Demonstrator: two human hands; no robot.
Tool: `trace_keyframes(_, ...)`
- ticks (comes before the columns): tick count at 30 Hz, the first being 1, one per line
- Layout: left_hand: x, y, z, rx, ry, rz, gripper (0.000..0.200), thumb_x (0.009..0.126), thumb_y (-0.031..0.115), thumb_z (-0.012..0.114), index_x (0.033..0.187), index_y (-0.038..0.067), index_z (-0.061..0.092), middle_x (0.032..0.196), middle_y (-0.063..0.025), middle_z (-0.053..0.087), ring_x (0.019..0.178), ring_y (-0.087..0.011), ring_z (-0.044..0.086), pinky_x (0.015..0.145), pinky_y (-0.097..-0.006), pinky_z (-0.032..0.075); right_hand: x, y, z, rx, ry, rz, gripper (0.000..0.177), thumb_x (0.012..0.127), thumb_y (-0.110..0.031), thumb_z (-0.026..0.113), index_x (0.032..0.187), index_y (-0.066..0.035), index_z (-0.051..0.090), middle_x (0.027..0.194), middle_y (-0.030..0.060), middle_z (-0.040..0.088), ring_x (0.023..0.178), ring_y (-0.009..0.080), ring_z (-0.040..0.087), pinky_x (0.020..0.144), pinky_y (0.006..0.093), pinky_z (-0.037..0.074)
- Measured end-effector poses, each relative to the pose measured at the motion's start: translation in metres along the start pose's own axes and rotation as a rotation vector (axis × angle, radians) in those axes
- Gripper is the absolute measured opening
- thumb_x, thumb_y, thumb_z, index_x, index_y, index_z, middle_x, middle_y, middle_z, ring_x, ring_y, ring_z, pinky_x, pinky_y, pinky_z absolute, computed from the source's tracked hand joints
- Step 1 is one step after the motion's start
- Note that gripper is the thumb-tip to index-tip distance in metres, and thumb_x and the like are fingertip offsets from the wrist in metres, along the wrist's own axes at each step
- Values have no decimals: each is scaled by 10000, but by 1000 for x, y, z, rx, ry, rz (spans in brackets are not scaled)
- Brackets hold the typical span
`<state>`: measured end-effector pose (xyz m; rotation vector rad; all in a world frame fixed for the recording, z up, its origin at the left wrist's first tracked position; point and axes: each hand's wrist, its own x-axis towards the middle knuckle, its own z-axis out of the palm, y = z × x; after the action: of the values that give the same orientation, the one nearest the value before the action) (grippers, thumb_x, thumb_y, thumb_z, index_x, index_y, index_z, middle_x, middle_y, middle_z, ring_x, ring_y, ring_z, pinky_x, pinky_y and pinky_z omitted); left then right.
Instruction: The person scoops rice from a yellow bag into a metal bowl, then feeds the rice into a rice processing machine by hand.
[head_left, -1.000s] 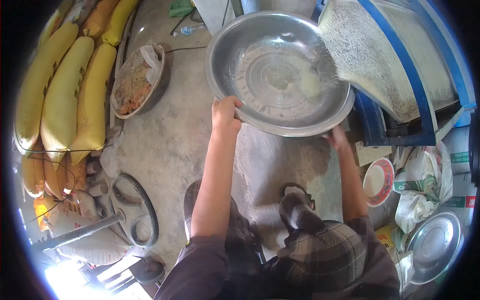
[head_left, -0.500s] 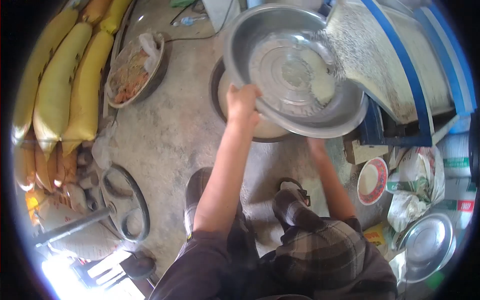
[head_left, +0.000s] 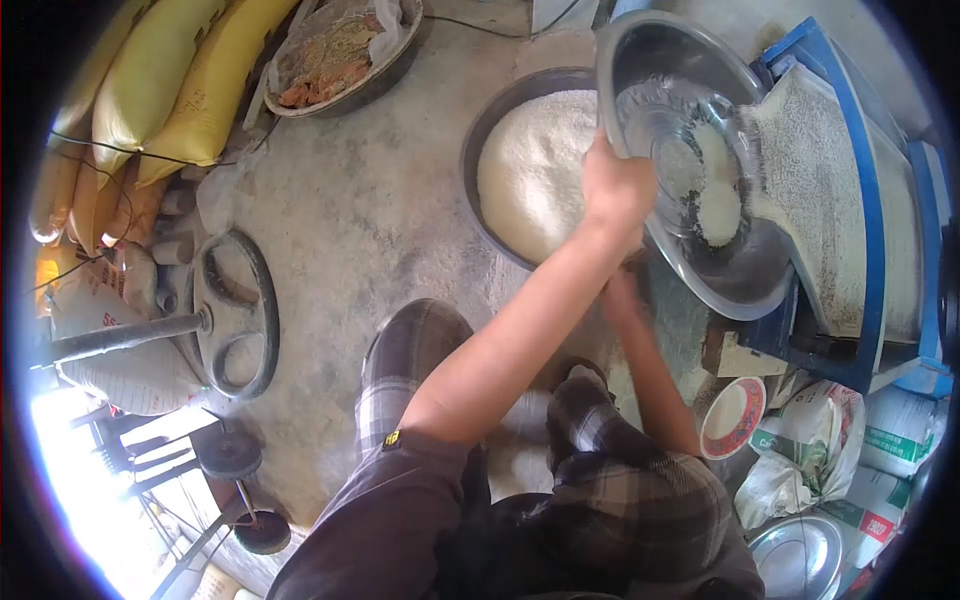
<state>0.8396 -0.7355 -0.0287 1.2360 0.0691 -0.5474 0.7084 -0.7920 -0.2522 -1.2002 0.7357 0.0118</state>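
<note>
A large metal basin (head_left: 630,105) hangs tilted under the spout of a blue-framed machine (head_left: 865,170), with a small heap of white grains (head_left: 718,190) inside it. My left hand (head_left: 615,185) is closed round the basin's near left rim. Lower and to the right, my right hand (head_left: 628,280) reaches to the basin's underside; its fingers are mostly hidden. Beside the raised basin, a dark round tub (head_left: 472,165) stands on the floor, full of white grain (head_left: 530,175). The raised basin overlaps the tub's right side.
Yellow sacks (head_left: 150,90) lie at the upper left, near a bowl of brownish scraps (head_left: 335,70). A black handwheel (head_left: 270,320) stands at the left. A red-rimmed bowl (head_left: 733,418), bags (head_left: 815,430) and a metal bowl (head_left: 800,555) are at the lower right.
The metal basin has moved right with my left hand on its rim, and it tilts more. More of the grain-filled tub now shows. The whole view has shifted.
</note>
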Motion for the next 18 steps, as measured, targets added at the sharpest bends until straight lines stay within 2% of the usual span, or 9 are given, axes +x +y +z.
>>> trace_keyframes(1,-1,2,0,7,2,1,508,731,-67,447,1230,0,515,1026,-177,640,938,-261,619,806,-323,476,-8,-2,27,7,-3,1,429,911,-231,527,1285,-37,445,1205,100,538,1038,234,559,715,353,565)
trace_keyframes(3,-3,6,-1,7,7,6,520,726,-72,440,1229,28,525,1011,-174,644,930,-260,621,791,-340,480,-28,-16,72,-93,84,-198,462,902,-271,563,1291,-55,436,1219,92,529,1094,220,522,771,347,522)
trace_keyframes(6,-6,9,-8,-31,27,-30,510,727,-71,441,1216,38,537,996,-173,645,906,-265,621,767,-357,483,49,81,60,28,-18,-198,513,899,-319,591,1308,-67,409,1249,85,503,1140,198,480,878,358,448)
trace_keyframes(9,-1,-3,-15,80,87,-15,500,735,-63,439,1214,41,536,992,-167,642,891,-253,617,749,-363,485,95,141,66,-93,-158,-266,385,959,-279,496,1240,-21,446,1187,94,504,1049,194,570,827,337,474)
trace_keyframes(12,3,-19,-23,42,63,13,502,746,-59,433,1230,42,521,1011,-149,633,896,-239,607,743,-354,483,35,51,107,60,-301,-139,357,953,-265,492,1185,5,463,1103,108,537,936,188,629,740,261,490)
trace_keyframes(13,4,-21,-26,47,59,11,502,746,-59,433,1230,42,521,1011,-149,633,896,-239,607,743,-354,483,34,48,118,65,-297,-140,357,953,-265,492,1185,5,463,1103,108,537,936,188,629,740,261,490)
trace_keyframes(15,3,-22,-29,-8,118,-93,512,751,-64,420,1245,41,507,1034,-133,620,913,-222,597,752,-326,479,38,40,129,73,-354,122,334,939,-262,489,1114,23,475,1001,112,558,810,165,648,664,192,473)
trace_keyframes(17,2,-21,-28,45,157,-130,513,753,-68,409,1245,35,508,1041,-122,611,911,-212,590,769,-296,471,48,54,137,-65,-367,44,328,922,-255,507,1088,27,480,987,117,563,815,178,648,696,205,492)
trace_keyframes(18,6,-29,-30,-21,120,-115,499,712,-84,440,1194,26,504,985,-116,587,872,-229,574,724,-342,476,58,69,143,-206,-396,-29,323,906,-248,524,1062,32,485,973,122,568,820,192,648,729,218,511)
